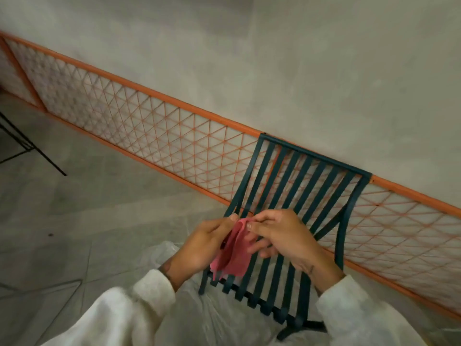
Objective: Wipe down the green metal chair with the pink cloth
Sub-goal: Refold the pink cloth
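- Nearest the camera, two white sleeves (139,303) reach forward from the bottom edge.
- The left hand (199,243) and the right hand (282,238) meet above the chair seat, each pinching the top edge of the pink cloth (233,255) between thumb and fingers; the cloth hangs down between them in loose folds.
- Below the hands stands the green metal chair (306,181), its slatted seat and slatted back facing the person; the cloth hangs over the seat slats, whether touching them is hard to tell.
- The grey floor (82,221) looks like dull stone or concrete.
- An orange lattice railing (149,121) runs behind the chair back.
- Beyond it rises a plain grey wall (274,58).
- Thin black metal legs (32,151) show at far left.
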The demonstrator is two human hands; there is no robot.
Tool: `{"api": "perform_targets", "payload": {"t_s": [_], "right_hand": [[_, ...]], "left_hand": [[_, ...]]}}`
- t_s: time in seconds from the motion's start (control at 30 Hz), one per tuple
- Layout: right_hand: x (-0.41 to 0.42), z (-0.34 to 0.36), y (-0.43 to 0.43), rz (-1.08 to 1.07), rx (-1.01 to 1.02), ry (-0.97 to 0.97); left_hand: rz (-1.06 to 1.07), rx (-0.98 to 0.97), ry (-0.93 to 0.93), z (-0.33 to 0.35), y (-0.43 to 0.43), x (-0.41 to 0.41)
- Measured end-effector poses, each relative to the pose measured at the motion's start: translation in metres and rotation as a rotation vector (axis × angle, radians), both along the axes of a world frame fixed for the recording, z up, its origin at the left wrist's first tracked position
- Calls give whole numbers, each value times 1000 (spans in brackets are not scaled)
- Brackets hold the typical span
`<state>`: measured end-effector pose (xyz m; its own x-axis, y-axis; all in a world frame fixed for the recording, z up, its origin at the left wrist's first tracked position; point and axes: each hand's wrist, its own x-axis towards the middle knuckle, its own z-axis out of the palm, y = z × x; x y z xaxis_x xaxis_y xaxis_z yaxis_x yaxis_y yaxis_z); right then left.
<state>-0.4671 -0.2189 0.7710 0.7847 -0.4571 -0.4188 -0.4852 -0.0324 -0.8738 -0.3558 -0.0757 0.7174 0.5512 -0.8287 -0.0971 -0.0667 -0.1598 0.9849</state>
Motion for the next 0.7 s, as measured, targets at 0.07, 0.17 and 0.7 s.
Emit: {"api": "perform_targets", "payload": {"t_s": [0.07,0.17,0.7], "right_hand": [[13,-4,15,-39,-75,-2],[52,-22,51,-45,-212,-28],[164,-176,79,-130,536,4]], "left_hand": [[-43,11,15,-1,10,10],[-44,38,21,-10,43,45],[403,-3,782,-100,104,197]]}}
